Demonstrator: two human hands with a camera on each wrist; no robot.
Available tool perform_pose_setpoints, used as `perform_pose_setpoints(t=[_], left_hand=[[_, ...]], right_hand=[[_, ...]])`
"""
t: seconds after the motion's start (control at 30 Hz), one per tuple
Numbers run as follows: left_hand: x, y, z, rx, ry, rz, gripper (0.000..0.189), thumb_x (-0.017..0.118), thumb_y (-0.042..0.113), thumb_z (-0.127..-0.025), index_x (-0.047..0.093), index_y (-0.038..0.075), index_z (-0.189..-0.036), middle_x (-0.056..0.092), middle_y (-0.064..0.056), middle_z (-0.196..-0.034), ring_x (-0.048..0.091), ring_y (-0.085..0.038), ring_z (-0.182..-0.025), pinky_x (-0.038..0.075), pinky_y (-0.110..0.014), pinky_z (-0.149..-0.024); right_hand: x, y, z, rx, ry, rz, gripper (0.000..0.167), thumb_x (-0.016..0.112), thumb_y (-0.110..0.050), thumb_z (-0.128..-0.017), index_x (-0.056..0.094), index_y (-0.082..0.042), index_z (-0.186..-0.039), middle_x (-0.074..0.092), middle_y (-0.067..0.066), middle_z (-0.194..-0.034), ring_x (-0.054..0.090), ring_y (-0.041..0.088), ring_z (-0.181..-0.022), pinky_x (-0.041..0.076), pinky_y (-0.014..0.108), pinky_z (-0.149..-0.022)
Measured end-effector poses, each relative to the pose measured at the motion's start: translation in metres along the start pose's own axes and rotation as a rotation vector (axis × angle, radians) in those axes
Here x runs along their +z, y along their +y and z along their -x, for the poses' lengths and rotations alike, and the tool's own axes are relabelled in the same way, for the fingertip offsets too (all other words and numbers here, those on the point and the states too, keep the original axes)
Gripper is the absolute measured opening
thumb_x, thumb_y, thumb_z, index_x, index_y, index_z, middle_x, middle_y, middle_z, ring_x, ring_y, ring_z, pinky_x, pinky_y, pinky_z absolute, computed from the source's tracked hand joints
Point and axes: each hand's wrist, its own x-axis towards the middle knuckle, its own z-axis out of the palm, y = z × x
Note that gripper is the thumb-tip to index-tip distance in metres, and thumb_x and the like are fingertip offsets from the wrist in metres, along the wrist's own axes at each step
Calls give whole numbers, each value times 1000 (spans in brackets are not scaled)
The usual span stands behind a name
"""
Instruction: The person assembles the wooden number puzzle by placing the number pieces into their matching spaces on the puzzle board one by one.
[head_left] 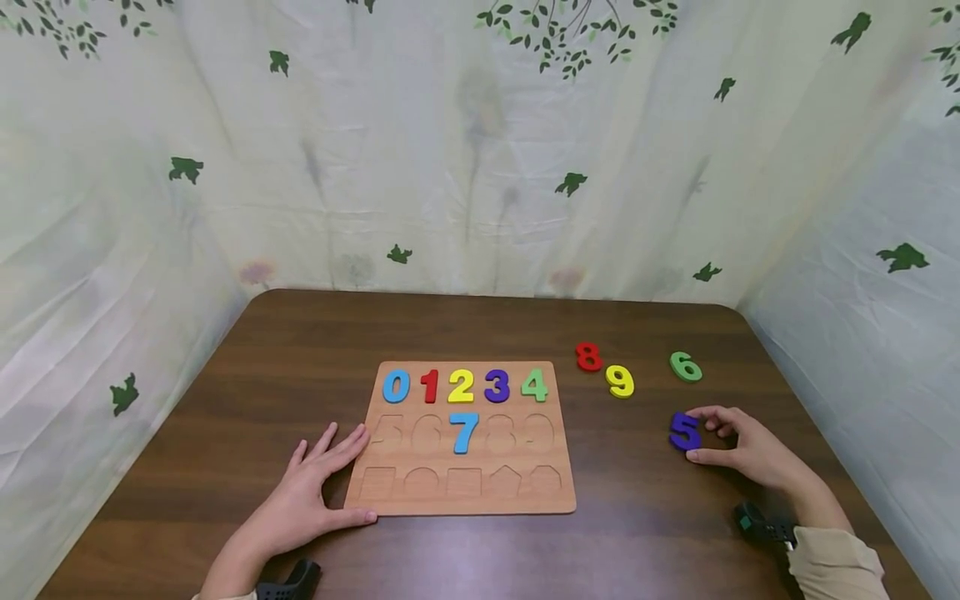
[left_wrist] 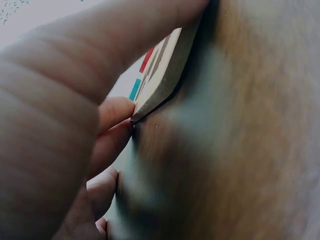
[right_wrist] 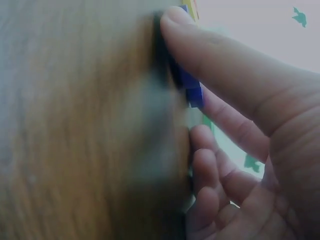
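Observation:
My right hand [head_left: 765, 454] pinches a purple number 5 [head_left: 684, 432] between thumb and index finger, at the right of the table. In the right wrist view the thumb partly hides the purple 5 [right_wrist: 189, 82]. My left hand [head_left: 303, 500] has its fingers spread, with fingertips and thumb touching the left edge and front corner of a wooden number board [head_left: 480, 505]. Along the board's top row sit a blue 0 [head_left: 387, 386], red 1 [head_left: 430, 386], yellow 2 [head_left: 461, 386], purple 3 [head_left: 505, 386] and green 4 [head_left: 535, 386]. A blue 7 [head_left: 465, 432] lies in the middle row.
Right of the board, a red 8 [head_left: 588, 363], a yellow 9 [head_left: 621, 388] and a green 6 [head_left: 677, 363] lie on the brown table [head_left: 637, 550]. Several outlined recesses show in the board's lower rows. A patterned curtain [head_left: 420, 167] hangs behind the table.

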Motion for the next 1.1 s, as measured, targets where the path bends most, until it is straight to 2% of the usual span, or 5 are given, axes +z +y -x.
perform_pose_setpoints(t=[0.13,0.37,0.6,0.87,1.1], left_hand=[[-1,2,1,-6,1,0,108,93,58,-76,47,16,-164,43,-13,-171,15,-57,-162,4,-84,-121],[-1,2,1,-7,5,-6,108,93,58,-76,47,16,-164,44,-13,-171,17,-57,-162,5,-84,-121],[-1,1,0,-9,6,-10,108,93,59,-76,47,16,-164,45,-12,-170,17,-56,-162,5,-84,-121],[-1,1,1,-4,11,-10,108,93,60,-75,48,16,-163,45,-12,-170,18,-56,-162,6,-83,-121],[0,-1,2,4,16,-10,108,93,60,-75,48,17,-164,46,-11,-170,19,-55,-162,6,-82,-122]], right_hand=[[-2,-5,-2,9,0,9,59,90,-37,-88,69,-10,-136,66,7,-115,57,21,-103,50,26,-81],[-2,-22,-9,5,25,-7,60,90,-42,-87,71,-10,-134,71,4,-115,61,7,-98,52,22,-82],[5,-48,-26,-38,55,-21,62,91,-43,-86,71,-10,-134,72,3,-116,63,14,-104,54,23,-87],[17,-84,-45,-111,68,-45,62,94,-41,-83,72,-8,-131,73,4,-116,66,23,-109,56,33,-92],[29,-113,-58,-160,56,-93,59,95,-37,-82,72,-10,-131,72,6,-118,67,29,-112,57,49,-95]])
